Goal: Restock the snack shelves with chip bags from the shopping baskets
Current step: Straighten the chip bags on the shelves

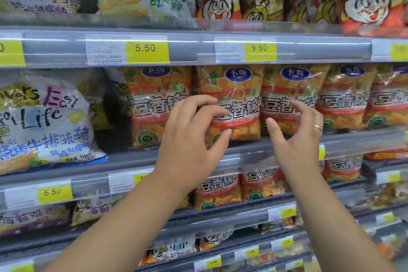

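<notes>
Mid shelf (pixel 123 161) — orange chip bags (pixel 238 86) upright, pale bag (pixel 44 117) left, prob. leaning.

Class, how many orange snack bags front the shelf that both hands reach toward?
5, side by side: leftmost bag, second bag between left hand and right hand, third bag, fourth bag, fifth bag at the right edge. Others may hide behind.

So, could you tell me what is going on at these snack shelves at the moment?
A person is working at the middle shelf, where orange snack bags stand upright in a row. The left hand and the right hand, which wears a ring, are raised on either side of one orange bag in that row. Both hands have loosely spread fingers and grip nothing. Whether the fingertips touch the bag cannot be told. No shopping basket is in view.
</notes>
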A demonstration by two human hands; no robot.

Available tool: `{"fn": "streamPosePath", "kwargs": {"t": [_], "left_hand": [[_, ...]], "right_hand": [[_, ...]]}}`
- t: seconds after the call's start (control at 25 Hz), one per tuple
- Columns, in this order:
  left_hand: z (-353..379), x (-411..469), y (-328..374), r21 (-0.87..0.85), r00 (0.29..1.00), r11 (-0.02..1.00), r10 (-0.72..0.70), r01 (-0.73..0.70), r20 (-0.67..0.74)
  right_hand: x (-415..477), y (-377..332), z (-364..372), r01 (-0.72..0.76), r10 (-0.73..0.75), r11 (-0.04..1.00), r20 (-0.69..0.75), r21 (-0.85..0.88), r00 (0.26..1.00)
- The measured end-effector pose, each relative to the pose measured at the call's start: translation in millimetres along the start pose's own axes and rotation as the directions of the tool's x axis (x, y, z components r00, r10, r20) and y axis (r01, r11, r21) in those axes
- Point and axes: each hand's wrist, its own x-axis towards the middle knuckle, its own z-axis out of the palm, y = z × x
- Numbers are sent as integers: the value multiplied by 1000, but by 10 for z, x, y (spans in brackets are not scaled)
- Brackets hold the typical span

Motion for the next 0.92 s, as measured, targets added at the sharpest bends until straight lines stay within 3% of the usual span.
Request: {"fn": "streamPosePath", "kwargs": {"t": [0.12, 0.32, 0.48, 0.64, 0.8, 0.92], "left_hand": [[444, 85, 240, 138, 998, 990, 20, -27, 51], [1114, 175, 435, 483, 999, 875, -9, -18, 52], [1359, 190, 436, 624, 999, 781, -40, 33, -2], [1384, 191, 498, 673, 998, 738, -51, 58, -31], [1529, 270, 734, 626, 1000, 780, -30, 25, -3], [1792, 381, 900, 572, 992, 816, -125, 83, 33]], "right_hand": [[202, 208, -237, -44, 44, 996, -2, -72, 999], [613, 501, -377, 24, 28, 974, 226, -223, 974], [805, 680, -439, 84, -45, 988, 279, -132, 959], [870, 821, -473, 146, -99, 982, 334, -120, 937], [913, 867, -619, 130, -131, 991, 433, 31, 892], [933, 1025, -874, 127, -164, 980, 262, 152, 951]]}}
